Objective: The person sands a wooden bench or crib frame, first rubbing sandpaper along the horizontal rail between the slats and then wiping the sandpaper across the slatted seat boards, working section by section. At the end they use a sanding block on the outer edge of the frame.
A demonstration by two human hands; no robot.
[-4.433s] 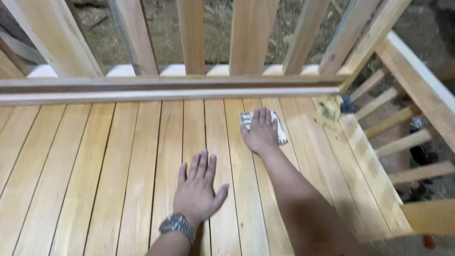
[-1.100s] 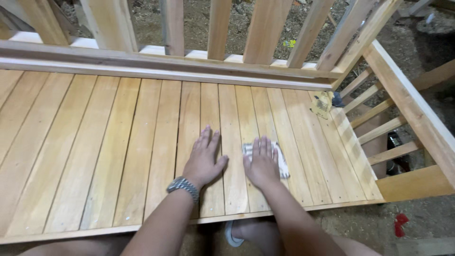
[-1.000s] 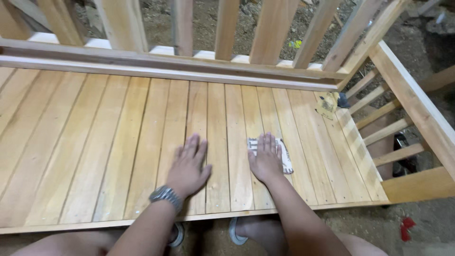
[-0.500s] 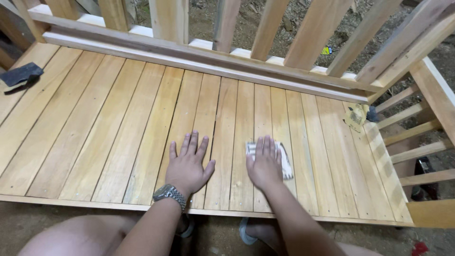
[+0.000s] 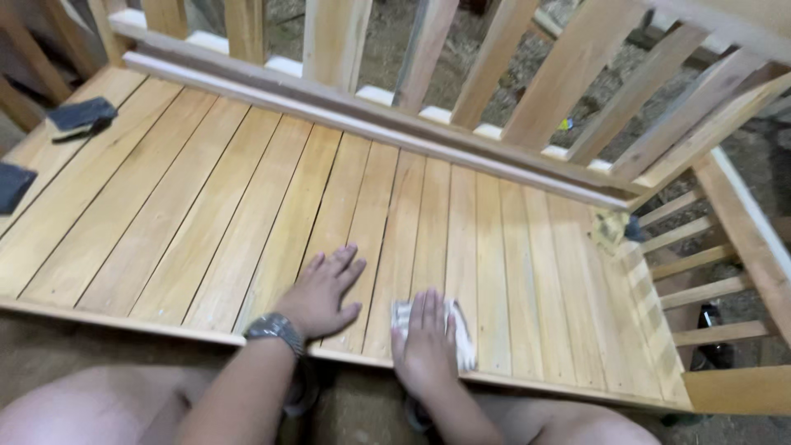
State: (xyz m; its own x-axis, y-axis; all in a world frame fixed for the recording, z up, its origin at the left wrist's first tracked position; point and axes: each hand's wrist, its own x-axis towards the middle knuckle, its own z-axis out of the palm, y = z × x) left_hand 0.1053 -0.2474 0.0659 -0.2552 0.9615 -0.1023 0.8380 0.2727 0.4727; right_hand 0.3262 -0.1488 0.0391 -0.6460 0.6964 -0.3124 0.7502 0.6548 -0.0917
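Sandpaper is lying flat under the right hand near the front edge of the slatted wooden seat, at about 5 o'clock in the head view — a thin, pale, folded sheet, likely light, limp and gritty, so pressing on it with a flat palm looks better than pinching. The fingers are lying together, pressing it down. The left hand is resting at its 9 o'clock, fingers spread, wearing a wristwatch. Dark pads are sitting at 10 o'clock — well apart.
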